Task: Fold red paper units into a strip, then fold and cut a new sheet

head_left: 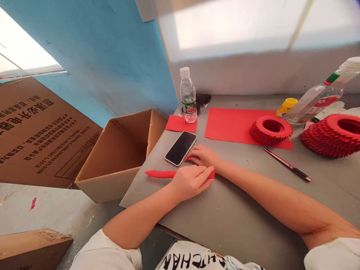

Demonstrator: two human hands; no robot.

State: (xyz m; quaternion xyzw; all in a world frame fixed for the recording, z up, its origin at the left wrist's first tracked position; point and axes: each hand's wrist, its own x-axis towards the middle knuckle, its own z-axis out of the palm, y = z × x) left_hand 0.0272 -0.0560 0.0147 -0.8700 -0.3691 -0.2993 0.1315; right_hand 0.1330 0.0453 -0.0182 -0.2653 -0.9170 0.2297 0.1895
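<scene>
A strip of interlocked red folded paper pieces [160, 174] lies on the table, its pointed end to the left. My left hand [188, 183] is closed around its right part, with red paper showing past the fingers. Just beyond it, my right hand [204, 154] rests on the table with its fingers curled down at a small red paper piece [190, 158]. Most of that piece is hidden under the fingers. Near the right fingertips lies a smartphone [180, 148] with a dark screen.
Red paper sheets [227, 123] lie at the back, with a red paper ring [271, 130] on them. A taller ring [332, 138], cutter [288, 165], yellow glue stick [286, 107] and plastic bottles [188, 95] stand around. An open cardboard box [112, 165] adjoins the left edge.
</scene>
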